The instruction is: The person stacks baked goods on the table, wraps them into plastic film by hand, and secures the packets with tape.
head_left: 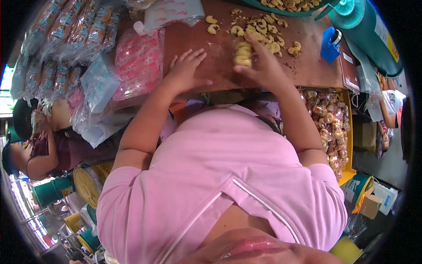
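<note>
My right hand (267, 68) holds a short row of pale curved cookies (242, 55) at the table, thumb at its near end and a finger at its far end. Just beyond that hand lies a loose heap of the same curved cookies (262, 28), with crumbs around it. My left hand (184, 72) rests on the brown tabletop (220, 53), fingers spread, with nothing in it. Left of it lies a stack of pink-printed clear plastic bags (140, 61).
Packed brown goods in clear wrap (79, 26) fill the left end. A teal tray of cookies (281, 12), a blue tape dispenser (330, 45) and a teal container (367, 31) stand right. Below right is a yellow crate (347, 163) of packed cookies. A co-worker (41, 154) sits left.
</note>
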Available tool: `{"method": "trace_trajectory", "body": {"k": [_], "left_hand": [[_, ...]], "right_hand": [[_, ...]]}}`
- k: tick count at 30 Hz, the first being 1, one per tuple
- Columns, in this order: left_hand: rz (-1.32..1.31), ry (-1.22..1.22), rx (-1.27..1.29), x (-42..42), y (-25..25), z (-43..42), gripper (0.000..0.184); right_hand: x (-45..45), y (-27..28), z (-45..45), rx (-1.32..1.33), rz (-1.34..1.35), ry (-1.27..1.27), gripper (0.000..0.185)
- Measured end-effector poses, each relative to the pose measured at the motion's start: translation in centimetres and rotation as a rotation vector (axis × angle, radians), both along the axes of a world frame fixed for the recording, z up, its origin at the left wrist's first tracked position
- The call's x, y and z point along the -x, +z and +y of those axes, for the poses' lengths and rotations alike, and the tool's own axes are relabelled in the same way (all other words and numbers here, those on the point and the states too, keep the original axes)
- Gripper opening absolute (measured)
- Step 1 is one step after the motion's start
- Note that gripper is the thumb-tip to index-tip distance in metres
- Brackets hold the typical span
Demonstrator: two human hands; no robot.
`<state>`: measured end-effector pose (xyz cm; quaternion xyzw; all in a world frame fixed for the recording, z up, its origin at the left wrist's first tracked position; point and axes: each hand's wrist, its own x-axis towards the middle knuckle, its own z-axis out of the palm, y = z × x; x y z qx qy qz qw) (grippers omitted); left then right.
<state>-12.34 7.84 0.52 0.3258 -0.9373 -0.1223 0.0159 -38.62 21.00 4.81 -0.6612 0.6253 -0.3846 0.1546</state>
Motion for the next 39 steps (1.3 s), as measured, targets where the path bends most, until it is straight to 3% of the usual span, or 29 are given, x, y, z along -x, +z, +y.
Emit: {"method": "trace_trajectory", "body": {"k": [4,7,10,16,20,23,26,29,32,36,39], "left_hand": [[0.010,-0.050,0.035,-0.1,0.9,-0.1,0.102],[0.332,-0.113,-0.249,0.3,2.5,-0.7,0.101],[0.356,-0.229,-0.211,2.7,3.9,0.2,0.101],[0.341,-0.331,-0.275,5.8,0.8,-1.9,0.091],[0.369,-0.350,-0.323,5.7,0.7,-2.8,0.081],[0.343,-0.394,-0.345,5.8,1.6,-3.4,0.080],[0.328,-0.429,-0.281,5.8,1.5,-3.8,0.082],[0.334,-0.459,-0.259,5.7,1.8,-3.6,0.082],[0.347,-0.490,-0.297,5.3,1.8,-3.8,0.081],[0.339,-0.507,-0.340,5.1,2.1,-4.0,0.082],[0.346,-0.529,-0.332,4.9,1.3,-4.3,0.083]], "right_hand": [[-2.4,-2.4,-0.7,-0.042,0.148,-0.003,0.108],[-3.4,-4.0,-1.0,0.001,0.217,-0.027,0.117],[-3.6,-3.0,-0.8,-0.112,0.162,-0.051,0.124],[-3.9,-2.8,-0.6,-0.139,0.302,-0.073,0.133],[-3.1,-1.5,2.5,-0.007,0.377,-0.116,0.109],[-0.6,-1.2,5.2,-0.017,0.344,-0.226,0.071],[0.7,0.0,7.2,-0.445,0.100,-0.288,0.041],[-0.3,-0.1,7.4,-0.754,0.140,-0.433,0.038],[0.6,-6.0,7.4,-0.801,-0.499,-0.383,0.042],[0.6,-5.1,5.3,-0.642,-0.454,-0.337,0.040],[-0.2,-2.4,3.2,-0.467,-0.569,-0.246,0.039]]}}
